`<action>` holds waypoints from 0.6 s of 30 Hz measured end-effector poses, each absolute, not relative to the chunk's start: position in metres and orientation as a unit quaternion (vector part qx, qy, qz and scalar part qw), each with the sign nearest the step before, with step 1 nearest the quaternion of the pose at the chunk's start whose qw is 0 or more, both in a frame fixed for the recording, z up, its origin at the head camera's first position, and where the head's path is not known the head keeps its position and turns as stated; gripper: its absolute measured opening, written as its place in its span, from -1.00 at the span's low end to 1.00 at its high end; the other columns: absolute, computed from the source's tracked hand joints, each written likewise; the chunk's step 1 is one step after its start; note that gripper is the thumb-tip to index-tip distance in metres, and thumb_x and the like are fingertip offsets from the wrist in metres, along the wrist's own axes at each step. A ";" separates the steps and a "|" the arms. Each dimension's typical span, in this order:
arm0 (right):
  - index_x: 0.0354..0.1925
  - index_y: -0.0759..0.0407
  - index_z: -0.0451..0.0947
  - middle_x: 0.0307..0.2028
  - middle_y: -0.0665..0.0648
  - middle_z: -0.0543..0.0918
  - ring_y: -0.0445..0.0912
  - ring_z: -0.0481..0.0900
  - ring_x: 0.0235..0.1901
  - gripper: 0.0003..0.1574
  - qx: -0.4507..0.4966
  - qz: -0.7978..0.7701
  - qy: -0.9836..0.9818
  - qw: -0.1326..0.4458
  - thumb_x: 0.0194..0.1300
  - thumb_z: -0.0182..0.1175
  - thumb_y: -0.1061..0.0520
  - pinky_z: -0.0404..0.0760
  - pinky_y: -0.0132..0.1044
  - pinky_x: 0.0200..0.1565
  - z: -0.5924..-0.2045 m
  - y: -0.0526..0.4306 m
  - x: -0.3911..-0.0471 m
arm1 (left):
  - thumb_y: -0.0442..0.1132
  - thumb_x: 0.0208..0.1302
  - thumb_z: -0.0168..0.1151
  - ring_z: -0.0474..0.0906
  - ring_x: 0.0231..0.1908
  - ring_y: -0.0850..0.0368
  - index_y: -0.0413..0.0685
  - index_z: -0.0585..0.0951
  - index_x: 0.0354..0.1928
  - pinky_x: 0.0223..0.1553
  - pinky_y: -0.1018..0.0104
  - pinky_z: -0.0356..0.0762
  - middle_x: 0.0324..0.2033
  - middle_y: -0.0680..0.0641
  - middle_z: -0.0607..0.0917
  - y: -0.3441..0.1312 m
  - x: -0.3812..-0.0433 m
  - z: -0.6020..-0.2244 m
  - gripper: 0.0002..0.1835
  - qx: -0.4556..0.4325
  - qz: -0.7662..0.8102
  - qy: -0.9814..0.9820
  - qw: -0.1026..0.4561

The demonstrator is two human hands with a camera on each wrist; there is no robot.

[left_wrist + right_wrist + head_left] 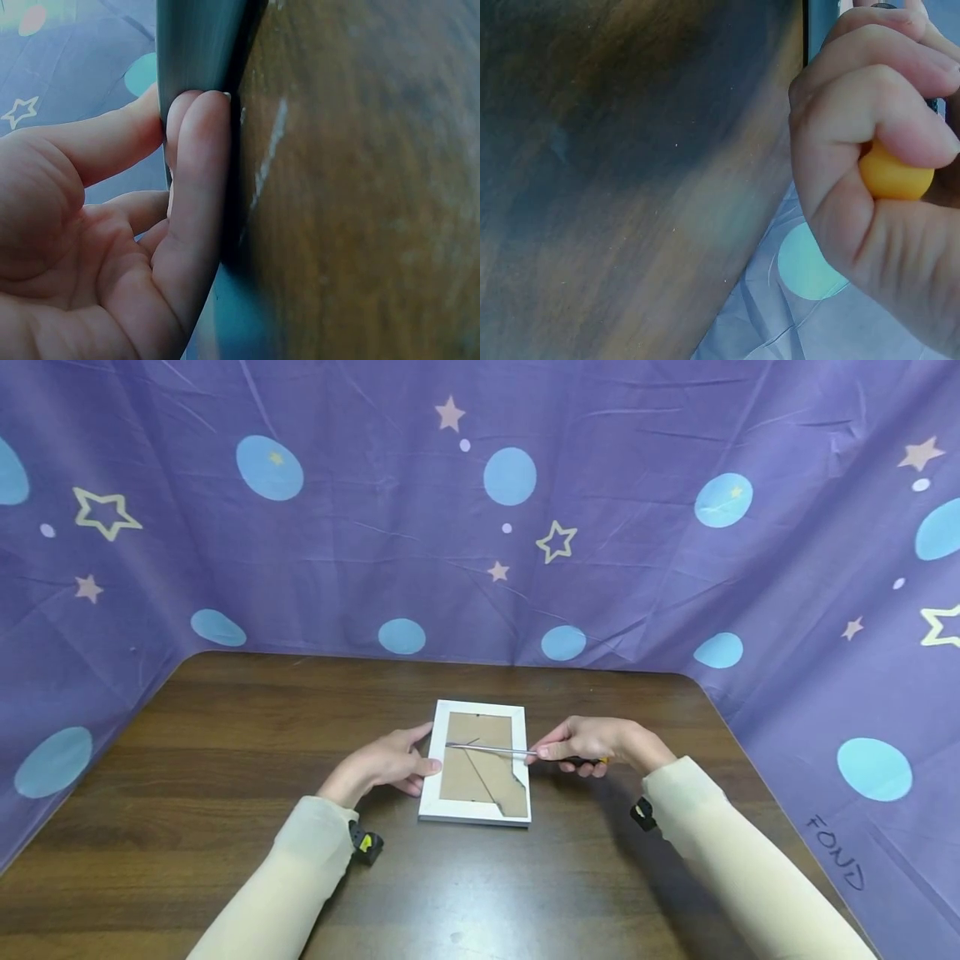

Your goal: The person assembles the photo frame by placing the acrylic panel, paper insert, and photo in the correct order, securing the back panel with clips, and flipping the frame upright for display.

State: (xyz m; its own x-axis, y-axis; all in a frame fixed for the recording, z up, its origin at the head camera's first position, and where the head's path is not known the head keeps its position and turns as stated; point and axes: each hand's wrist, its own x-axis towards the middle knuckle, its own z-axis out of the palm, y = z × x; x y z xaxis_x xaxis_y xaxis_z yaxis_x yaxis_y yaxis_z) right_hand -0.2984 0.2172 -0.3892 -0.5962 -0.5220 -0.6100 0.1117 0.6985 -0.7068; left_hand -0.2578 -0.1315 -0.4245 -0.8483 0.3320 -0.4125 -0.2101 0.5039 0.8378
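A white picture frame (474,810) lies face down on the table, its brown backing board (457,777) facing up. An angled stand piece on the board reaches over the rim at the lower right. My left hand (390,762) touches the frame's left side, thumb over the rim; in the left wrist view, fairly straight fingers (201,165) press its side edge. My right hand (585,743) grips a screwdriver (495,749) by its black and yellow handle (896,176). The metal shaft crosses the board, its tip near the left inner rim. In the right wrist view the fingers curl round the handle.
The brown wooden table (225,827) extends on all sides of the frame. A purple curtain (637,577) with stars and blue dots hangs behind and beside it. Small black devices (366,843) are strapped at both wrists.
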 end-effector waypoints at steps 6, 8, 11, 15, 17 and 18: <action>0.23 -0.11 0.74 -0.51 0.04 0.40 -0.18 0.19 -0.65 -0.61 -0.122 -0.379 0.812 0.427 0.62 0.18 -0.14 0.15 -0.44 -0.67 -0.393 0.218 -0.297 | -0.27 0.51 0.33 0.63 -0.43 0.08 -0.10 -0.01 0.72 -0.28 0.22 0.85 -0.34 -0.19 0.60 -0.131 -0.258 -0.424 -0.06 0.039 0.498 0.823 0.273; 0.22 -0.09 0.74 -0.51 0.04 0.41 -0.18 0.20 -0.66 -0.61 -0.123 -0.385 0.812 0.422 0.62 0.18 -0.13 0.14 -0.44 -0.68 -0.396 0.218 -0.296 | -0.27 0.50 0.34 0.63 -0.42 0.08 -0.09 0.00 0.72 -0.28 0.23 0.85 -0.33 -0.19 0.60 -0.132 -0.258 -0.424 -0.06 0.037 0.498 0.823 0.272; 0.22 -0.08 0.75 -0.52 0.03 0.42 -0.18 0.20 -0.66 -0.61 -0.134 -0.393 0.810 0.414 0.62 0.17 -0.13 0.12 -0.44 -0.69 -0.400 0.218 -0.293 | -0.26 0.50 0.34 0.64 -0.41 0.07 -0.08 0.00 0.72 -0.28 0.24 0.85 -0.32 -0.20 0.59 -0.133 -0.256 -0.425 -0.06 0.032 0.494 0.825 0.273; 0.23 -0.13 0.74 -0.52 0.02 0.43 -0.18 0.20 -0.66 -0.61 -0.160 -0.391 0.816 0.395 0.63 0.15 -0.15 0.13 -0.43 -0.68 -0.404 0.220 -0.289 | -0.27 0.50 0.34 0.64 -0.41 0.06 -0.08 0.01 0.72 -0.27 0.23 0.85 -0.34 -0.19 0.58 -0.134 -0.255 -0.425 -0.06 0.033 0.496 0.824 0.271; 0.23 -0.15 0.74 -0.52 0.03 0.44 -0.17 0.19 -0.66 -0.61 -0.171 -0.388 0.820 0.385 0.63 0.15 -0.16 0.13 -0.43 -0.67 -0.404 0.222 -0.288 | -0.28 0.50 0.34 0.64 -0.41 0.06 -0.11 0.00 0.72 -0.27 0.22 0.85 -0.36 -0.18 0.57 -0.134 -0.255 -0.425 -0.06 0.039 0.501 0.822 0.269; 0.23 -0.15 0.74 -0.52 0.03 0.44 -0.17 0.19 -0.66 -0.62 -0.175 -0.388 0.821 0.381 0.63 0.15 -0.15 0.14 -0.42 -0.67 -0.404 0.223 -0.287 | -0.28 0.49 0.34 0.64 -0.41 0.06 -0.11 0.00 0.72 -0.26 0.21 0.85 -0.36 -0.18 0.57 -0.133 -0.255 -0.424 -0.06 0.040 0.504 0.820 0.267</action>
State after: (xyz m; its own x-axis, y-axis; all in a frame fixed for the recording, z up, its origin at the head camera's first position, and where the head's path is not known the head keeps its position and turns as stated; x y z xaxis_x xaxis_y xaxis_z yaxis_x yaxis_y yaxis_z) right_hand -0.2873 0.2225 -0.4040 -0.6486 -0.5821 -0.4903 0.0091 0.6383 -0.7698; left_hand -0.2551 -0.1334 -0.4243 -0.8541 0.3342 -0.3986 -0.2045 0.4888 0.8481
